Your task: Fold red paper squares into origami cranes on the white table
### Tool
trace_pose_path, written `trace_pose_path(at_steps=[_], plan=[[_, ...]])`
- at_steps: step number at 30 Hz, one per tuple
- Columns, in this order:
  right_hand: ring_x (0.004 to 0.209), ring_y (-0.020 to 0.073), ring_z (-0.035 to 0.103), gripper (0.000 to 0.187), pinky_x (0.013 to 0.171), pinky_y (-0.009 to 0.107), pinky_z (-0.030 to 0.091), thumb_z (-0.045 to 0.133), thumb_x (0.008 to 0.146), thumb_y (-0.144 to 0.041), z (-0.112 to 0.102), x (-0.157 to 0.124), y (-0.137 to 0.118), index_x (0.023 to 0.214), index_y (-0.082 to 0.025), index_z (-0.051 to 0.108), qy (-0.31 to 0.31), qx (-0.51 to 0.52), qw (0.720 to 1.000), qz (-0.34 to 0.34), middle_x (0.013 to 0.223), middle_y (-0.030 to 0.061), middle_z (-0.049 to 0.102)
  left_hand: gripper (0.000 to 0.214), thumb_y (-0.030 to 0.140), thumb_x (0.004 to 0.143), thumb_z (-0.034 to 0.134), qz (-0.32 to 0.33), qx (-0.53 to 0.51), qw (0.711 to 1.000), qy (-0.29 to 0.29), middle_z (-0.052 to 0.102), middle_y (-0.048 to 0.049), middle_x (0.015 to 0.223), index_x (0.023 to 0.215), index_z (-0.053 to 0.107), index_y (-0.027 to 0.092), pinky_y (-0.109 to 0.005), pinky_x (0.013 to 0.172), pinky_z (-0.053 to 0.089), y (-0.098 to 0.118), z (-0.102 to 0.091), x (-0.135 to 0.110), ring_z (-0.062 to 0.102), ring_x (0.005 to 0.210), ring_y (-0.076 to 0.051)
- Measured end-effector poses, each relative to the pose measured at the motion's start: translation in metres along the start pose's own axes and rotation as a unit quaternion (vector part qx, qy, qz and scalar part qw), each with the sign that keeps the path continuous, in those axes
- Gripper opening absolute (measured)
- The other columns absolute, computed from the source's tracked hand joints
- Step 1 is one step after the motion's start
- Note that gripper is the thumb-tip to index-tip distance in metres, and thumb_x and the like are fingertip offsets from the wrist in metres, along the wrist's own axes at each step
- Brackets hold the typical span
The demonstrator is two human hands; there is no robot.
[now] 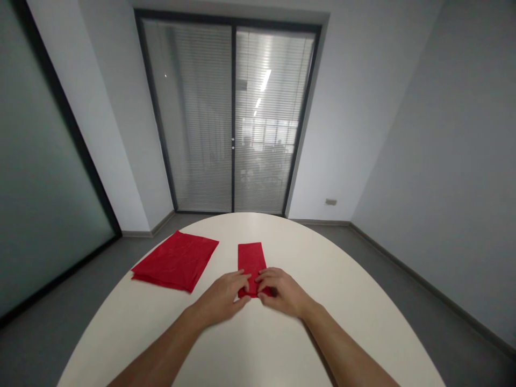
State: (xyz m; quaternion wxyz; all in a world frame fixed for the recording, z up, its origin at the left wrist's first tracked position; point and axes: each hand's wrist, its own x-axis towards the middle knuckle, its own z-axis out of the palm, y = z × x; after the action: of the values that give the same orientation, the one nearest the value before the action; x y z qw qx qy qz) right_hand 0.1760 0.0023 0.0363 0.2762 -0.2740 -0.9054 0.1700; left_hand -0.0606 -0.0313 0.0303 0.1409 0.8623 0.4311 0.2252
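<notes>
A narrow folded red cloth [250, 259] lies on the white round table [346, 301], running away from me. My left hand [224, 296] and my right hand [282, 293] rest side by side on its near end, fingers curled and pinching the near edge of the cloth. The near end of the strip is hidden under both hands. A stack of flat red cloths [176, 260] lies to the left of the strip, apart from both hands.
Beyond the table's far rim is grey floor, then a glass double door with shut blinds [233, 118]. A frosted glass wall [36, 177] runs along the left and a plain grey wall along the right.
</notes>
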Motion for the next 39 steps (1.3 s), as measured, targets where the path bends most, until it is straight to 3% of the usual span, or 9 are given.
trace_pose_path(at_steps=[11,14,18,21,24,34,39], plan=[[0.080,0.0187,0.063,0.012,0.077,0.031,0.048,0.059,0.084,-0.013,-0.001,-0.003,-0.003,0.087,-0.022,0.067,0.017,-0.008,0.997,0.076,0.086,0.0030,0.071,0.026,0.026,0.091,0.060,-0.009,0.003,1.000,0.020,0.069,-0.0083,0.131,0.116,0.066,0.024,-0.042,0.108,0.046,-0.001,0.003,-0.002,0.060,0.128,-0.027],[0.078,0.0188,0.062,0.006,0.075,0.031,0.047,0.063,0.085,-0.020,-0.002,-0.004,-0.004,0.088,-0.022,0.067,0.016,-0.008,0.997,0.075,0.085,0.0025,0.070,0.021,0.025,0.094,0.056,-0.029,-0.014,0.999,0.031,0.071,-0.0074,0.125,0.112,0.067,0.024,-0.037,0.102,0.049,0.000,0.003,-0.001,0.064,0.119,-0.025],[0.082,0.0204,0.063,0.015,0.077,0.032,0.047,0.072,0.082,-0.030,-0.002,-0.005,-0.004,0.093,-0.022,0.068,0.014,-0.009,0.998,0.067,0.089,0.0037,0.071,0.020,0.028,0.098,0.050,-0.052,-0.036,0.997,0.043,0.075,-0.0057,0.112,0.108,0.067,0.023,-0.032,0.091,0.051,0.002,0.001,0.002,0.069,0.103,-0.022],[0.083,0.0198,0.063,0.012,0.078,0.032,0.047,0.062,0.092,-0.031,-0.002,-0.004,-0.003,0.092,-0.022,0.068,0.019,-0.008,0.997,0.077,0.089,0.0042,0.072,0.020,0.029,0.099,0.048,-0.073,-0.025,0.996,0.043,0.075,-0.0048,0.101,0.104,0.066,0.023,-0.029,0.081,0.050,0.004,-0.001,0.003,0.070,0.092,-0.021],[0.080,0.0195,0.063,0.023,0.076,0.031,0.046,0.053,0.099,-0.036,-0.001,-0.003,-0.002,0.090,-0.022,0.068,0.018,-0.006,0.995,0.101,0.086,0.0037,0.072,0.020,0.031,0.100,0.047,-0.089,-0.012,0.995,0.048,0.074,-0.0045,0.095,0.102,0.065,0.022,-0.028,0.075,0.047,0.005,-0.002,0.004,0.069,0.088,-0.021],[0.078,0.0188,0.065,0.015,0.072,0.029,0.046,0.058,0.095,-0.033,-0.002,-0.005,-0.004,0.103,-0.024,0.066,0.052,0.046,0.988,0.135,0.092,0.0015,0.074,0.016,0.030,0.099,0.048,-0.118,0.003,0.990,0.078,0.076,-0.0036,0.091,0.103,0.061,0.023,-0.028,0.072,0.046,0.000,0.008,0.006,0.072,0.085,-0.023],[0.069,0.0170,0.062,0.015,0.064,0.027,0.044,0.059,0.092,-0.032,0.000,-0.005,-0.001,0.104,-0.022,0.063,0.043,0.053,0.987,0.147,0.083,0.0004,0.072,0.015,0.030,0.100,0.046,-0.124,-0.023,0.987,0.096,0.076,-0.0034,0.091,0.105,0.060,0.024,-0.028,0.072,0.047,0.000,0.006,0.008,0.073,0.085,-0.022]])
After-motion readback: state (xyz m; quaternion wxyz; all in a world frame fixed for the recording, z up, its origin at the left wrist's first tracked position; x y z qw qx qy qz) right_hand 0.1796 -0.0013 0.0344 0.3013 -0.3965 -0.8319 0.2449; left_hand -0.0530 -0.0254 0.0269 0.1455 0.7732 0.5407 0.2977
